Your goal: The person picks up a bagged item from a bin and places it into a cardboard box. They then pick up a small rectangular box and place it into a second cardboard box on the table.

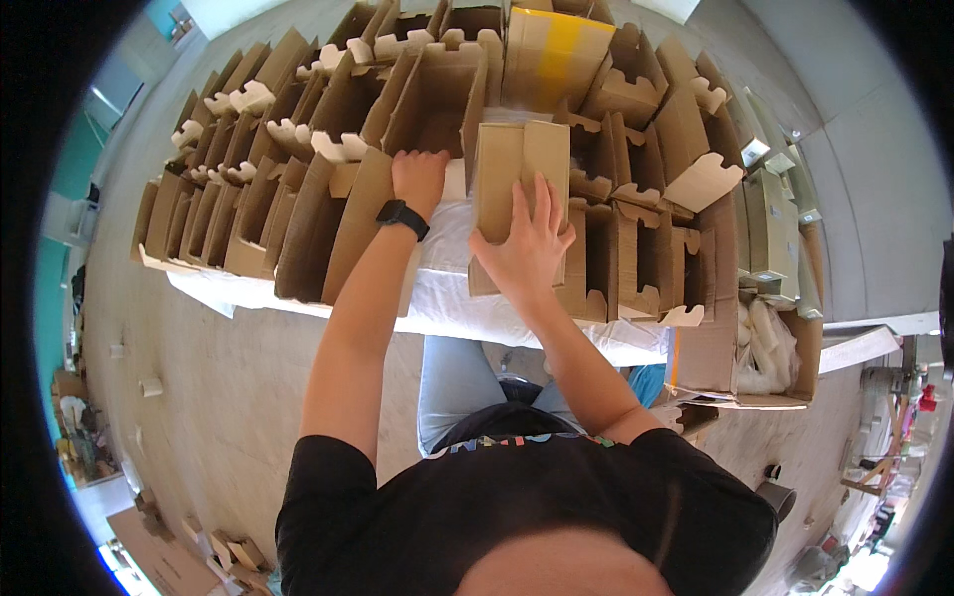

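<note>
My right hand (527, 243) lies flat with spread fingers on the top of a closed brown cardboard box (519, 169) that stands on the white-covered table (447, 298). My left hand (417, 179), with a black watch on the wrist, reaches to the box's left and presses against the edge of an open-flapped box (437, 104); its fingers are partly hidden there. Whether the left hand grips anything cannot be made out.
Rows of open cardboard boxes (258, 199) with raised flaps crowd the table to the left, behind and right. A large carton (755, 358) holding pale packing material stands at the right end. Loose cardboard pieces (169, 556) lie on the wooden floor at lower left.
</note>
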Action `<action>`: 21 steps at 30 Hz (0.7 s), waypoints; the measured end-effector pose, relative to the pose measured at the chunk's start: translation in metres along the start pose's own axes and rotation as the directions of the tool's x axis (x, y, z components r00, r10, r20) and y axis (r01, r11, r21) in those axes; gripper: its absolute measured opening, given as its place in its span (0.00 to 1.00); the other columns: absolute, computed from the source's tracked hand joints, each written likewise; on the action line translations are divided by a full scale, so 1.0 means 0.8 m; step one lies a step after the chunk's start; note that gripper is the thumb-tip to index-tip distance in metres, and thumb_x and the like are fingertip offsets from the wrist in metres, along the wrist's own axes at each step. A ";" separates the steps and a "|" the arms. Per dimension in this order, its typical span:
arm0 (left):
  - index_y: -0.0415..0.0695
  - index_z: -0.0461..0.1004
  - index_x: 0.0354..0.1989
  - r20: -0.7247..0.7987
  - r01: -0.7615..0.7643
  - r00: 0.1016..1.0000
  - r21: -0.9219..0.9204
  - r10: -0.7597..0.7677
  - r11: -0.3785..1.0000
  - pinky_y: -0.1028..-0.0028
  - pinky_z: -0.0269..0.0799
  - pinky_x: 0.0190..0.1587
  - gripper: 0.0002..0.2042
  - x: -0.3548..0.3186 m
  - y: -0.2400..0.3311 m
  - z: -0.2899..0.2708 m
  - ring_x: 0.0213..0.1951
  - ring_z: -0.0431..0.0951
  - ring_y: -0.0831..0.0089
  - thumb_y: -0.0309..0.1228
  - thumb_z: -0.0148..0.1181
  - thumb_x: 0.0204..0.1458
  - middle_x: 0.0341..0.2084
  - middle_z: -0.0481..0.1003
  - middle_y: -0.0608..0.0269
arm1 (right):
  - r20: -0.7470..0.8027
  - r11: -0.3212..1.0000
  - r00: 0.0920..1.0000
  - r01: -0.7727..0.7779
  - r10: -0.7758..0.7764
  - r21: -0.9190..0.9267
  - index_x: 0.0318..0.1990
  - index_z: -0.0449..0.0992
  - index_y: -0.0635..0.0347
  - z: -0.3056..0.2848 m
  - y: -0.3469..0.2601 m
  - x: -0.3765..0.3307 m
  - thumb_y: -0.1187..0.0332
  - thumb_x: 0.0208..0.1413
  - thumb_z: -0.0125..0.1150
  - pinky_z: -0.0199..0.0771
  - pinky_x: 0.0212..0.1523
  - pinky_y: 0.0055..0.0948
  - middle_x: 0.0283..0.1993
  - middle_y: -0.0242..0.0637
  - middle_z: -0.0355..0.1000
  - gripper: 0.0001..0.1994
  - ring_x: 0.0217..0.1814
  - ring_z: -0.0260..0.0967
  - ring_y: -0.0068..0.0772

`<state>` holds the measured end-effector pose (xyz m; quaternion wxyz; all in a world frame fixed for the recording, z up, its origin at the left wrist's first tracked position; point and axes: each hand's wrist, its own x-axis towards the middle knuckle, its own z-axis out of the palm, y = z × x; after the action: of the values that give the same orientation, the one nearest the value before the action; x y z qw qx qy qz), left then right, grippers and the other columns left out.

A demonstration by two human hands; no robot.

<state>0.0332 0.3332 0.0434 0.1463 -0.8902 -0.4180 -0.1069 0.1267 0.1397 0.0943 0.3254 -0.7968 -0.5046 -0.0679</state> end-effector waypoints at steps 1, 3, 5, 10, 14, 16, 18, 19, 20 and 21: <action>0.53 0.74 0.32 0.006 -0.003 1.000 -0.003 0.003 1.000 0.64 0.69 0.38 0.03 0.000 -0.003 0.001 0.34 0.79 0.66 0.32 0.57 0.49 0.25 0.77 0.64 | -0.006 1.000 1.000 -0.006 0.006 0.008 0.57 0.68 0.58 0.003 0.000 0.011 0.53 0.37 0.66 0.52 0.55 0.65 0.68 0.43 0.52 0.36 0.72 0.44 0.45; 0.52 0.73 0.31 0.012 0.007 1.000 0.005 -0.007 1.000 0.64 0.69 0.38 0.03 0.000 -0.005 0.001 0.35 0.79 0.66 0.33 0.57 0.49 0.26 0.77 0.64 | -0.014 1.000 1.000 -0.017 0.017 0.023 0.56 0.68 0.61 0.012 0.000 0.037 0.54 0.37 0.66 0.52 0.53 0.68 0.67 0.46 0.52 0.35 0.72 0.45 0.47; 0.51 0.73 0.32 -0.011 -0.016 1.000 0.009 0.016 1.000 0.64 0.69 0.38 0.04 -0.002 -0.010 0.004 0.34 0.78 0.66 0.33 0.58 0.49 0.26 0.77 0.65 | -0.006 0.999 1.000 -0.009 0.009 0.050 0.57 0.67 0.61 0.022 -0.001 0.070 0.52 0.38 0.66 0.51 0.54 0.69 0.67 0.47 0.52 0.36 0.72 0.44 0.48; 0.48 0.73 0.44 -0.090 -0.049 0.995 -0.012 0.048 0.999 0.64 0.69 0.49 0.10 0.003 -0.001 -0.005 0.46 0.76 0.65 0.31 0.52 0.53 0.41 0.77 0.59 | 0.029 0.997 0.999 0.025 -0.023 -0.070 0.60 0.65 0.61 0.068 0.025 0.135 0.48 0.46 0.62 0.46 0.59 0.71 0.70 0.50 0.47 0.36 0.73 0.41 0.51; 0.42 0.59 0.63 -0.171 -0.064 0.985 -0.269 0.018 0.961 0.60 0.58 0.64 0.32 -0.025 0.021 -0.066 0.63 0.61 0.56 0.27 0.62 0.47 0.61 0.63 0.51 | 0.129 0.993 0.985 0.119 -0.114 -0.028 0.63 0.62 0.61 0.072 0.042 0.136 0.48 0.54 0.56 0.39 0.63 0.71 0.72 0.53 0.42 0.34 0.75 0.36 0.54; 0.40 0.60 0.61 -0.271 -0.112 0.963 -0.387 0.003 0.915 0.59 0.58 0.64 0.29 -0.045 0.045 -0.090 0.63 0.61 0.55 0.26 0.61 0.48 0.60 0.63 0.49 | 0.123 0.982 0.975 0.189 -0.187 0.000 0.63 0.61 0.61 0.070 0.055 0.120 0.50 0.55 0.56 0.38 0.63 0.71 0.72 0.55 0.42 0.33 0.75 0.36 0.55; 0.39 0.59 0.62 -0.221 -0.053 0.973 -0.478 -0.062 0.877 0.58 0.58 0.63 0.29 -0.066 0.067 -0.085 0.63 0.60 0.52 0.26 0.59 0.49 0.60 0.62 0.47 | 0.117 0.973 0.967 0.218 -0.225 0.070 0.63 0.61 0.61 0.061 0.060 0.105 0.54 0.56 0.56 0.41 0.65 0.66 0.71 0.56 0.42 0.31 0.75 0.37 0.55; 0.39 0.58 0.62 -0.192 -0.020 0.977 -0.524 -0.094 0.852 0.58 0.58 0.63 0.29 -0.078 0.079 -0.078 0.62 0.60 0.50 0.26 0.59 0.49 0.60 0.61 0.46 | 0.116 0.970 0.965 0.224 -0.235 0.095 0.63 0.61 0.62 0.055 0.062 0.100 0.55 0.57 0.56 0.42 0.66 0.64 0.71 0.55 0.43 0.30 0.75 0.38 0.54; 0.39 0.58 0.63 -0.195 -0.018 0.974 -0.570 -0.114 0.821 0.58 0.58 0.63 0.30 -0.094 0.092 -0.073 0.62 0.60 0.49 0.26 0.59 0.50 0.61 0.61 0.46 | 0.116 0.965 0.963 0.231 -0.245 0.120 0.63 0.61 0.62 0.050 0.064 0.100 0.56 0.57 0.55 0.43 0.67 0.61 0.71 0.55 0.43 0.29 0.74 0.39 0.54; 0.39 0.57 0.63 -0.202 -0.022 0.971 -0.617 -0.131 0.786 0.57 0.58 0.63 0.30 -0.111 0.105 -0.065 0.62 0.60 0.48 0.25 0.58 0.50 0.62 0.60 0.45 | 0.097 0.962 0.961 0.247 -0.259 0.119 0.62 0.62 0.62 0.044 0.071 0.106 0.57 0.58 0.55 0.45 0.67 0.58 0.71 0.55 0.45 0.28 0.74 0.41 0.53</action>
<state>0.0394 0.2008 0.0496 -0.1064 -0.8576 -0.3658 -0.3455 0.2084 0.2090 0.0784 0.3271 -0.7099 -0.6226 -0.0375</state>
